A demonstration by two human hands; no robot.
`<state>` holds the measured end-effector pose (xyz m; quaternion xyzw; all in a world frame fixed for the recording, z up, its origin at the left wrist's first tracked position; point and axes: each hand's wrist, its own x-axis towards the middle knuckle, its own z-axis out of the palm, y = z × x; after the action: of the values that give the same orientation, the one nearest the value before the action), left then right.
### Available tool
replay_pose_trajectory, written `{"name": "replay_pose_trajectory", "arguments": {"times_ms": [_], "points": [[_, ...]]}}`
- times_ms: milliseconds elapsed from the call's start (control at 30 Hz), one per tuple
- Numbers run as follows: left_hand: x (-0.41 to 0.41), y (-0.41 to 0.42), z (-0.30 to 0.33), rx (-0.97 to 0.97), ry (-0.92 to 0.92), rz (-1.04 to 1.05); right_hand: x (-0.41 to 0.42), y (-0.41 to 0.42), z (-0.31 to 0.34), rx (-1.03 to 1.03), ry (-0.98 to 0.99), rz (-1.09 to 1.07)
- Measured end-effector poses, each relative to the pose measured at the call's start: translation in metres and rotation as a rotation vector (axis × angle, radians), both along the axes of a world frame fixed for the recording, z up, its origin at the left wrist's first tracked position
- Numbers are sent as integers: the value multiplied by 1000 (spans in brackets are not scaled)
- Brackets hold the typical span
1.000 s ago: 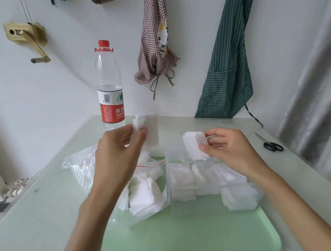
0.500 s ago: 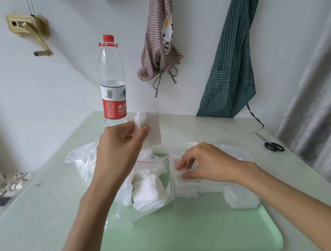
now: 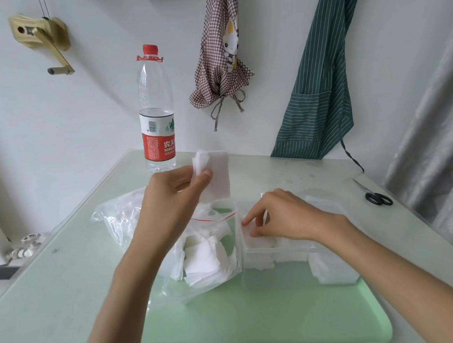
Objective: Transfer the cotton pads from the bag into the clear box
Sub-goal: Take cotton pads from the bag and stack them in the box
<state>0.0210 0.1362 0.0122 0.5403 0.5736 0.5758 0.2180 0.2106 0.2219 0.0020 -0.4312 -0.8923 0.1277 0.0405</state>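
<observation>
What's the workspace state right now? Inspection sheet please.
Surface: pale green table with a green tray on it.
Job's things: plastic bag of cotton pads lies on the tray's left; clear box to its right, partly filled with pads.
Clutter: water bottle upright at the back; scissors at the right edge.
Grippers: left hand pinches a small stack of pads above the bag; right hand pinches a pad inside the box.
Cables: nothing seen.
Surroundings: checked apron and striped apron hang on the wall; grey curtain at right.
</observation>
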Motion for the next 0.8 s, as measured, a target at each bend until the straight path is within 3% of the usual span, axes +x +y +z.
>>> {"name": "replay_pose_trajectory", "arguments": {"times_ms": [167, 367, 500, 633, 800], "points": [[5, -5, 4, -27, -88, -76, 3, -1, 4, -14, 23, -9], [13, -8, 10, -18, -61, -56, 79, -24, 23, -102, 550, -209], [38, 11, 31, -35, 411, -129, 131, -22, 10, -89, 459, -461], [74, 47, 45, -215, 910, -332, 141, -14, -1, -328, 476, -640], [107, 72, 29, -522, 1196, -589, 135, -10, -6, -431, 471, -576]]}}
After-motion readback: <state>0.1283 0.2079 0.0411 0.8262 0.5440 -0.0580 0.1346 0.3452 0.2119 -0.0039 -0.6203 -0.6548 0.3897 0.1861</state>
